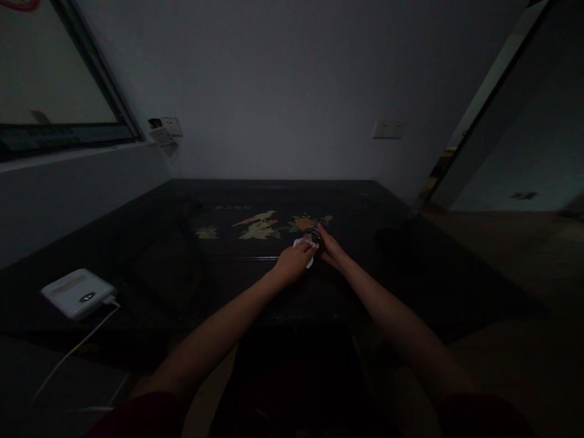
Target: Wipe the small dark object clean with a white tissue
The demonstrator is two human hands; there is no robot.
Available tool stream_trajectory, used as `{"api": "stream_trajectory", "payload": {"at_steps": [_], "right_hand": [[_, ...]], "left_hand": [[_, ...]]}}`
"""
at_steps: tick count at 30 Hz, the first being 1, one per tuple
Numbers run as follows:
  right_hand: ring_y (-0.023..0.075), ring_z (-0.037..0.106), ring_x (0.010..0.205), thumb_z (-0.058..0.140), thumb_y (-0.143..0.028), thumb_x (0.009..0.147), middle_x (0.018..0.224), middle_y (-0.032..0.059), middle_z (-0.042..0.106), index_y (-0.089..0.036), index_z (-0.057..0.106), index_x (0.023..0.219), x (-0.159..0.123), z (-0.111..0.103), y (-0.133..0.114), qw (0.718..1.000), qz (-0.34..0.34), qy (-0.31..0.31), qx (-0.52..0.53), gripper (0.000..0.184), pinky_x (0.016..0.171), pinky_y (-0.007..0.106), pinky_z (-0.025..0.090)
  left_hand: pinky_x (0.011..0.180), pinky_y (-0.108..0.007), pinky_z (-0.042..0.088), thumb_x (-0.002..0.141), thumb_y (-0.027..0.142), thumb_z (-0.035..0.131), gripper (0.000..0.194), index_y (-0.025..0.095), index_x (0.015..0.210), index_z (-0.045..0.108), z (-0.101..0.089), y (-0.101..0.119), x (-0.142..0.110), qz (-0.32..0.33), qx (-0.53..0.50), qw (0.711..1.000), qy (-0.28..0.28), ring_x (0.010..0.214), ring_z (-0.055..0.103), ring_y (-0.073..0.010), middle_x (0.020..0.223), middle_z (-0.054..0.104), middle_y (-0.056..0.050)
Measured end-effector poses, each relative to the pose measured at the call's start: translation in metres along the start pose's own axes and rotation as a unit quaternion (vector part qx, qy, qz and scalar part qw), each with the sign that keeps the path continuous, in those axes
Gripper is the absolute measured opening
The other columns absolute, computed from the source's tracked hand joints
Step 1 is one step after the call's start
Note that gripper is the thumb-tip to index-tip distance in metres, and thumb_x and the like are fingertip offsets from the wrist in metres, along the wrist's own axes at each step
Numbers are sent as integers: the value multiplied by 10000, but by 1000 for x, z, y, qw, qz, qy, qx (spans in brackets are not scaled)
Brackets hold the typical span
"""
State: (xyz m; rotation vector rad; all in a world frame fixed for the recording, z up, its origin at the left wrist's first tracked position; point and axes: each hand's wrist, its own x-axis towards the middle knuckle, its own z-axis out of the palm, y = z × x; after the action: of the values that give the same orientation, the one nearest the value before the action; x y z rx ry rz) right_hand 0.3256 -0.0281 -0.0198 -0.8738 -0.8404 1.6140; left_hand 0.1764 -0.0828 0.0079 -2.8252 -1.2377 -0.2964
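Clearly, everything turns on how two things meet just right of the frame's centre: a white cloth (310, 263) and a small round object (313, 234), dark and glossy, with a shiny curved rim. We see the left hand (293, 264) come in from the lower left, its fingers bunched over the cloth and pinching it, with pale folds showing above and below them. The right hand (332, 249) comes from the lower right and wraps the object's right side, thumb side uppermost, so of the two it is the one more directly on it. From the left hand's grip, the object lies just beyond, up and slightly right in the frame, and the cloth sits against its near left side. We cannot tell whether cloth has gone inside the rim or only lies against it, since the fingers cover that spot. Nor can we read the object's long axis in this dim light; it looks roughly round, and whether it touches the dark table (246, 295) is unclear. Behind it, around the middle of the frame, we see a painted flower-and-bird pattern (260, 230).
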Motion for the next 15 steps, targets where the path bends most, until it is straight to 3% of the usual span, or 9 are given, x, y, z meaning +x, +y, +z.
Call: {"api": "stream_trajectory", "payload": {"at_steps": [8, 15], "right_hand": [[128, 604, 575, 576, -503, 830, 669, -6, 687, -191, 669, 755, -4, 1, -4, 1000, 11, -4, -9, 334, 559, 239, 465], [138, 616, 585, 536, -485, 865, 685, 12, 698, -187, 673, 783, -2, 3, -2, 1000, 12, 5, -6, 338, 565, 246, 472]], "left_hand": [[1037, -418, 385, 909, 124, 390, 358, 169, 1246, 503, 3, -4, 1, 11, 34, 997, 71, 1309, 396, -234, 1376, 453, -147], [955, -395, 458, 845, 91, 425, 444, 158, 1281, 470, 6, -7, 1, 5, -39, 999, 18, 1189, 499, -245, 1335, 478, -146]]}}
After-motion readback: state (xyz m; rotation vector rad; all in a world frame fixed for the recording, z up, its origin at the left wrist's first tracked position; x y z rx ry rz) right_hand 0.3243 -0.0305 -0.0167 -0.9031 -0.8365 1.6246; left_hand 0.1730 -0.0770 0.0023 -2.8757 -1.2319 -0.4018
